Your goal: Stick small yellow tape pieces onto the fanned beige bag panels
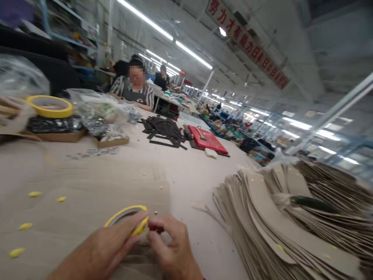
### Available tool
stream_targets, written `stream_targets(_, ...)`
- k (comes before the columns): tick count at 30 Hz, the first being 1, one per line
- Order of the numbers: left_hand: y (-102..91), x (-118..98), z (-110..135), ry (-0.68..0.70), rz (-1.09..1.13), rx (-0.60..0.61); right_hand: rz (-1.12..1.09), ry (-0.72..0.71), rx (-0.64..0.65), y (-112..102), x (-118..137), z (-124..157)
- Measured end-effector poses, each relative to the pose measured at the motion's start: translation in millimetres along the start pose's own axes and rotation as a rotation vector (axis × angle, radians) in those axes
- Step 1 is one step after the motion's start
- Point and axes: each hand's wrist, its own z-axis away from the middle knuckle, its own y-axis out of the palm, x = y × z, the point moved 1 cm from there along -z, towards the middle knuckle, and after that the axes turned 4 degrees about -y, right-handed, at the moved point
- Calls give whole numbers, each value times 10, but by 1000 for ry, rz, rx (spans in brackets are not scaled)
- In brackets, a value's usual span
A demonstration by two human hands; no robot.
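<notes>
A roll of yellow tape [126,210] stands in my left hand [112,243], whose fingers are closed against its side. Just right of the roll, my right hand [175,245] has thumb and fingertips pinched together. What lies in that pinch is hidden. Both hands are over beige sheets [87,223] spread on the table. Twisted yellow bits [35,194] dot these sheets on the left. Small shiny metal pieces [161,188] sit along their right edge, one close above my right fingers.
Bundled beige strips [271,217] fan out on the right. Across the table lie a second yellow tape roll [52,112], a cardboard tray [112,141], dark strips [163,130] and a red pad [208,140]. A co-worker [134,91] sits at the far side.
</notes>
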Motion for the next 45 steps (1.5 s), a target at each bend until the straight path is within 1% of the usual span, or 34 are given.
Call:
stream_targets(1, -66, -31, 6, 5, -25, 8, -11, -56, 16, -9, 20, -19)
stream_targets(3, -132, -107, -34, 18, -56, 20, 14, -135, 46, 13, 34, -39)
stream_targets(6, -157, -196, -109, 45, -67, 19, 87, -221, 53, 79, 24, -33)
stream_targets(10, -157, -221, -121, 51, -67, 39, 206, -309, 9, 154, -47, 1)
stream_targets(13, -141, -227, -119, 22, -72, 82, 337, -397, -50, 199, -92, 16)
stream_targets(15, -126, -238, -128, -27, -73, 123, 416, -435, -79, 216, -102, 13)
stream_targets(18, -112, -246, -143, -115, -55, 191, 485, -469, -98, 220, -88, -3)
stream_targets(20, -112, -242, -153, -136, -48, 215, 495, -471, -113, 222, -59, -10)
stream_targets(21, -114, -239, -159, -131, -46, 222, 482, -450, -128, 225, -40, -12)
stream_targets(22, -118, -238, -167, -118, -47, 216, 449, -393, -142, 231, -22, -15)
stream_targets(23, -123, -241, -176, -104, -50, 204, 389, -289, -152, 238, -7, -21)
stream_targets(24, -129, -248, -186, -95, -53, 184, 298, -137, -152, 246, 0, -28)
stream_targets(27, -147, -296, -214, -70, -41, 119, -51, 395, -124, 247, -42, -55)
stream_targets(28, -150, -314, -219, -60, -31, 106, -134, 524, -131, 228, -80, -67)
stream_targets(29, -149, -327, -220, -51, -27, 98, -185, 611, -146, 196, -130, -82)
stream_targets(30, -144, -332, -218, -44, -36, 94, -206, 665, -161, 153, -191, -96)
stream_targets(32, -119, -311, -206, -57, -112, 104, -209, 725, -166, 57, -328, -119)
stream_targets(33, -99, -287, -199, -74, -172, 134, -210, 740, -149, 15, -393, -124)
stream_targets(34, -77, -259, -193, -94, -235, 188, -209, 746, -127, -17, -449, -125)
stream_targets(36, -38, -207, -189, -149, -343, 343, -194, 741, -91, -48, -522, -118)
stream_targets(38, -17, -186, -202, -203, -401, 495, -167, 727, -63, -36, -545, -107)
stream_targets(39, -15, -189, -214, -225, -415, 546, -149, 717, -53, -20, -542, -104)
stream_targets(42, -18, -219, -254, -265, -421, 619, -81, 678, -31, 31, -510, -110)
stream_targets(45, -16, -236, -276, -277, -409, 624, 8, 616, -8, 63, -473, -135)
